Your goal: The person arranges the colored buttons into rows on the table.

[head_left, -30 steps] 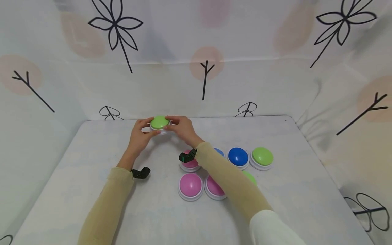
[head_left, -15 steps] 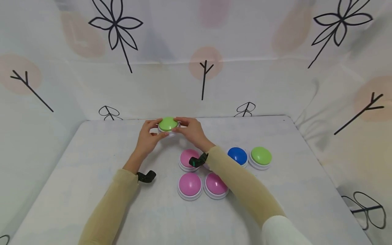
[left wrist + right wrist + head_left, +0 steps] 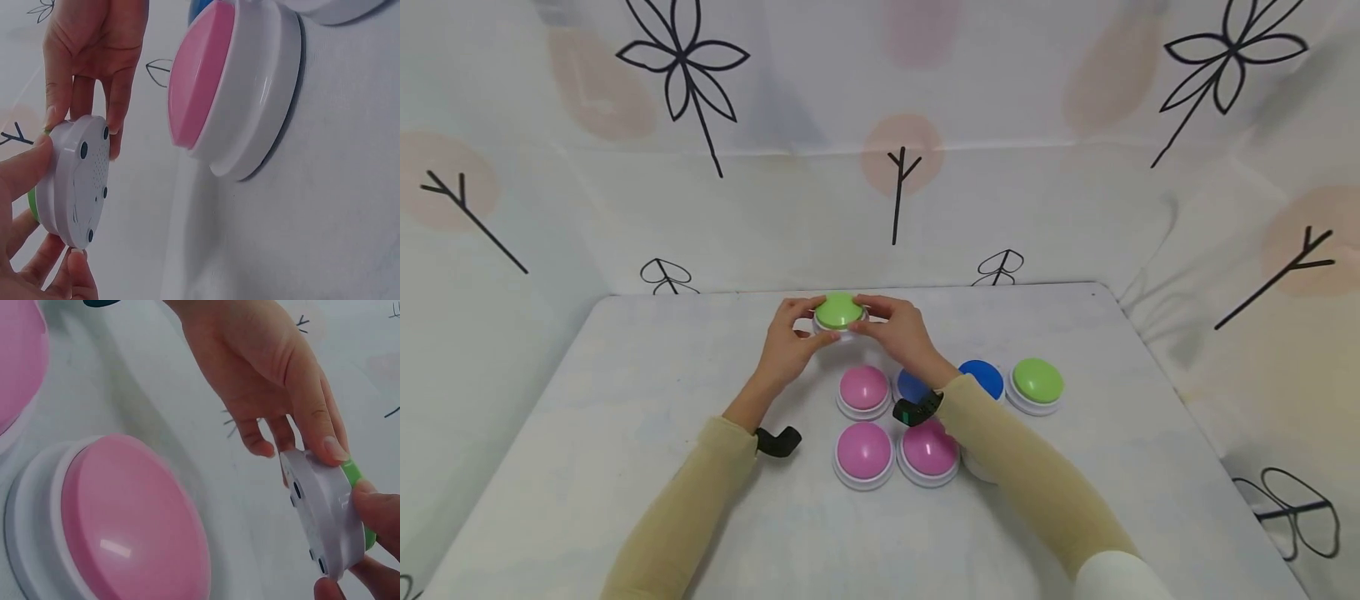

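Observation:
Both hands hold one green push button with a white base [image 3: 838, 312] between them, above the far middle of the white table [image 3: 625, 392]. My left hand [image 3: 811, 323] pinches its left rim and my right hand [image 3: 869, 318] pinches its right rim. The left wrist view shows the button's white underside [image 3: 78, 181] with small dark feet, off the table, and my left fingertips [image 3: 25, 172] on its edge. Seen from the right wrist, the same underside [image 3: 322, 515] sits between my right fingertips [image 3: 375, 509] and the left hand [image 3: 269, 375].
Just in front of the hands stand three pink buttons [image 3: 863, 387] [image 3: 863, 450] [image 3: 928, 448], two blue ones [image 3: 981, 377] [image 3: 912, 385] and another green one [image 3: 1037, 381]. A patterned cloth wall [image 3: 880, 208] surrounds the table on three sides.
Both hands have carried the green button to the right and slightly nearer, from the left of the far middle to just behind the pink buttons. The grip is unchanged.

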Tool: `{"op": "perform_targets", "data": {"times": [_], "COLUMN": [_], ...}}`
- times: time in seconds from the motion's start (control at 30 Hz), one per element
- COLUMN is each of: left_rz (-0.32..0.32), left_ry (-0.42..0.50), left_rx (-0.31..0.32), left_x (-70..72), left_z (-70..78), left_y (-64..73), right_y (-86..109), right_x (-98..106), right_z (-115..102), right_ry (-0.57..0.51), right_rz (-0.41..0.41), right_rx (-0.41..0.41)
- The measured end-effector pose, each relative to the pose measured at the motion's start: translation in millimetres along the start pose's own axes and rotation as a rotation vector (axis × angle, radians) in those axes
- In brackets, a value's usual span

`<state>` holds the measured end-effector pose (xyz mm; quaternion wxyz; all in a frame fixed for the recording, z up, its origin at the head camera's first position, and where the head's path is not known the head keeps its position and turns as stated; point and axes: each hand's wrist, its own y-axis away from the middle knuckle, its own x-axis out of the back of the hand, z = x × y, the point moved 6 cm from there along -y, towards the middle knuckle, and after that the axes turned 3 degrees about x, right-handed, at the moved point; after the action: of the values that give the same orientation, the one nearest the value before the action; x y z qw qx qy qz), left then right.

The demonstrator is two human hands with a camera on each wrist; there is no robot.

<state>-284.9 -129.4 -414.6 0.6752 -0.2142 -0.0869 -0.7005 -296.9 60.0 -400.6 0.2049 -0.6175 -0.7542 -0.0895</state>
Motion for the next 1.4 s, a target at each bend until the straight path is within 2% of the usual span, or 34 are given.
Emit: {"op": "perform_targets", "data": {"times": [0.3,0.5,0.73,1.07,1.4], "left_rz": [-0.039,-0.073,-0.111,-0.171,-0.24], "left_ry": [-0.011,-0.016,-0.014,0.009,0.032], "left_rx": [-0.031,-0.06,-0.098,-0.143,-0.157], "left_x": [-14.7,-24.8,-38.4,-63.1,-88.8], "left_z": [11.1,17.1,23.8,35.3,43.9], "left_y": [7.4,10.5,13.4,20.8,29.2], "right_y": [17.8,29.9,46.1,68.7,91.5], "right_x": [15.1,24.7,37.3,61.6,82.3], "right_z": [6.0,11.9,17.0,26.3,35.7], "right_ry": [-0.018,-0.066,-0.074,-0.085,-0.101], "right_rz": [0.005,0.031,0.03,0.038,0.032], "right_rx": [0.016,0.016,-0.025,-0.024,-0.028]}}
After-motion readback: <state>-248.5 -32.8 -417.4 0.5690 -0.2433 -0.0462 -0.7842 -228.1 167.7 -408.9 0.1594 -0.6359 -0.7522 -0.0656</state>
